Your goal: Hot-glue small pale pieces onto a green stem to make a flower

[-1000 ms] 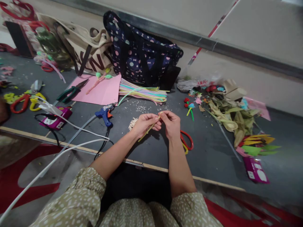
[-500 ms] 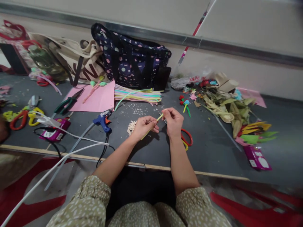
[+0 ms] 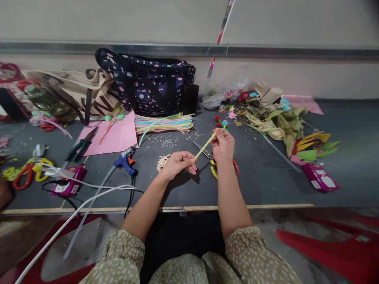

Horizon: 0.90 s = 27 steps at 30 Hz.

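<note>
A yellow pipe cleaner [image 3: 205, 146] stretches slantwise between my two hands. Its lower end is pinched between the thumb and fingers of my left hand [image 3: 180, 163]. My right hand [image 3: 222, 145] grips the upper end, higher and farther right. Under the hands lies a pair of scissors [image 3: 213, 169] with red and yellow handles, its blades parted a little and partly covered by my right hand. Close to my left fingers is a small pile of pale cut pieces [image 3: 162, 162]. Behind the hands rests a bundle of pastel pipe cleaners [image 3: 166, 123].
At left are a blue glue gun [image 3: 126, 161], green-handled pliers [image 3: 81, 146], pink paper [image 3: 121, 138], white cables [image 3: 89, 201] and more scissors [image 3: 25, 175]. Dried husks [image 3: 275, 126] and a purple box [image 3: 319, 177] lie right. Bags [image 3: 148, 83] line the wall.
My hands have drawn apart, so a longer stretch of the yellow pipe cleaner shows between them. The head view has turned and levelled, and more of the scissors shows.
</note>
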### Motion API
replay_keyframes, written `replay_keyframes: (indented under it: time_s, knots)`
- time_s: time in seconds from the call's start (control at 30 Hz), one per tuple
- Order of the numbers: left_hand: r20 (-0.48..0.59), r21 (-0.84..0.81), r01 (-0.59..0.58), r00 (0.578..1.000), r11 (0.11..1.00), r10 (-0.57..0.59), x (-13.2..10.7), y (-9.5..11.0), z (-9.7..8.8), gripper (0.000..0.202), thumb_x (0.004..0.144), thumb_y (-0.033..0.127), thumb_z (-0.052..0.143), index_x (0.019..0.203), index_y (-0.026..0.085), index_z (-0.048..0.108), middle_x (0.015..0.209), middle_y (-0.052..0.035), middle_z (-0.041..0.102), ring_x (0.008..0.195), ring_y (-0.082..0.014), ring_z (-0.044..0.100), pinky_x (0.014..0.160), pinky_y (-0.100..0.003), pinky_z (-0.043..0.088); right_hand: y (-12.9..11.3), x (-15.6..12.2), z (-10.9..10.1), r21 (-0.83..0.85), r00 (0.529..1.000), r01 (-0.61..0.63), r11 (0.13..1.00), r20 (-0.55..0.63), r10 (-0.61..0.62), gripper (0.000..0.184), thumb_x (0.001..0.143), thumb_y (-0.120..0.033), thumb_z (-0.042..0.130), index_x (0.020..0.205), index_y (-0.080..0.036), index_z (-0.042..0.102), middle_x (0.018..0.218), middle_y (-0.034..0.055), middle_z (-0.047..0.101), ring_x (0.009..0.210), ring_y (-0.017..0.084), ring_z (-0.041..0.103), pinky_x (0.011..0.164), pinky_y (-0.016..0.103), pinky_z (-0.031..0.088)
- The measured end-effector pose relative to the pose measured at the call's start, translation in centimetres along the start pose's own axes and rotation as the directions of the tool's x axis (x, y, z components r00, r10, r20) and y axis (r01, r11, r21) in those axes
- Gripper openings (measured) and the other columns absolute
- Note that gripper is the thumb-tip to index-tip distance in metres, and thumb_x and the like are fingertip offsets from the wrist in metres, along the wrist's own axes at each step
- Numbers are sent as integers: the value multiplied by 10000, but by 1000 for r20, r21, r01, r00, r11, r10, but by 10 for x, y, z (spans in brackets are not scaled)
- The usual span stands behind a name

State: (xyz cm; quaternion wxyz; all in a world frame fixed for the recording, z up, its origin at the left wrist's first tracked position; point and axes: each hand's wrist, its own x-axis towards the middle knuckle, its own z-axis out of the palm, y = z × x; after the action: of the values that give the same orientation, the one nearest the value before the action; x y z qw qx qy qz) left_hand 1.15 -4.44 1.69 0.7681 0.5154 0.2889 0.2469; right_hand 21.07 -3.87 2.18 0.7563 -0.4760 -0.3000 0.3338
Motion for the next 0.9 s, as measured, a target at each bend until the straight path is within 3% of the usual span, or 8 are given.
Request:
replay_keyframes:
  time_s: [0.13, 0.2, 0.27, 0.33, 0.43, 0.63, 0.9]
  knots:
    - [173, 72, 61, 982, 996, -72, -6, 4, -4, 432, 700, 499, 818, 827, 110, 681, 686, -95, 727, 573, -180, 697, 594, -275, 553, -5, 6, -9, 58, 1000, -5, 998, 2, 4, 313, 735, -513, 724, 734, -231, 588, 588, -62, 444, 495, 73, 422, 480, 228, 420]
    - [228, 98, 24, 972, 995, -46, -7, 5, -8, 494, 713, 576, 782, 817, 98, 714, 737, -130, 737, 649, -196, 714, 652, -287, 561, -9, 6, -11, 120, 999, -22, 992, 27, 19, 309, 729, -493, 727, 702, -229, 569, 594, -61, 434, 504, 73, 415, 473, 223, 408]
    - [162, 48, -75, 985, 996, 66, -6, 5, -11, 583, 729, 675, 711, 798, 96, 732, 761, -132, 728, 681, -186, 704, 665, -275, 555, -13, 2, -9, 170, 994, -67, 983, 92, 51, 307, 708, -468, 747, 671, -224, 565, 597, -58, 438, 518, 74, 418, 470, 217, 396]
    - [15, -34, -168, 986, 985, 169, -2, 4, -12, 579, 753, 687, 678, 776, 110, 725, 748, -99, 702, 655, -155, 669, 636, -259, 545, -14, -4, -3, 168, 977, -140, 976, 185, 109, 301, 684, -450, 775, 656, -217, 587, 593, -54, 464, 523, 74, 427, 467, 211, 387]
    - [-129, -72, -199, 973, 977, 189, 3, 2, -10, 475, 750, 602, 737, 818, 132, 719, 756, -59, 687, 641, -127, 638, 627, -246, 542, -12, -16, 11, 55, 932, -225, 973, 305, 199, 292, 674, -457, 797, 671, -207, 646, 581, -47, 521, 504, 70, 428, 464, 209, 381]
    - [-168, -37, -193, 968, 981, 184, 7, -1, -3, 400, 688, 512, 822, 776, 142, 700, 698, -17, 662, 584, -84, 582, 589, -204, 497, -4, -33, 30, -117, 891, -185, 976, 399, 217, 272, 670, -445, 810, 689, -197, 700, 604, -44, 589, 503, 69, 438, 478, 217, 368]
    - [-178, -10, -151, 973, 989, 147, 8, -5, -6, 335, 645, 419, 857, 708, 143, 679, 634, 11, 637, 535, -70, 556, 561, -196, 465, -1, -35, 31, -108, 876, -200, 974, 426, 227, 282, 680, -456, 815, 683, -199, 699, 621, -41, 589, 509, 64, 438, 478, 212, 360]
